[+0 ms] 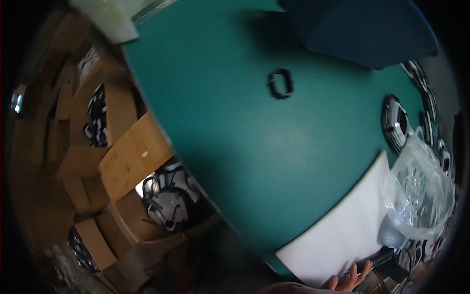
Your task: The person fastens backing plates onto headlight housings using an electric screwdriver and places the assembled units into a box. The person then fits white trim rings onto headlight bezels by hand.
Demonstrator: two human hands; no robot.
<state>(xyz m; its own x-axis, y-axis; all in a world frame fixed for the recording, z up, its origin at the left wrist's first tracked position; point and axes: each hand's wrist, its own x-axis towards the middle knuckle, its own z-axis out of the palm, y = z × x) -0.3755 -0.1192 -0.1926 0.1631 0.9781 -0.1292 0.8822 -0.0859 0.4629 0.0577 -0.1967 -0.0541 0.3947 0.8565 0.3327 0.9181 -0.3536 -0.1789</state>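
At the lower right edge, my right hand [350, 280] shows with its fingers spread, over the near corner of a white foam sheet [338, 228]. A dark, flat object [379, 257] lies just beyond its fingertips; its kind is unclear, and I see no grip on it. My left hand is out of view. Farther up, a small black oval ring-shaped part [280, 84] lies alone on the green tabletop [235, 112].
Along the right edge are a clear plastic bag [423, 186], a pale blue rounded object [393, 230] and a black-and-white ring-shaped part [394, 123]. A large dark blue shape [362, 29] overhangs the far side. Open cardboard boxes [134, 154] with black-and-white parts stand left of the table.
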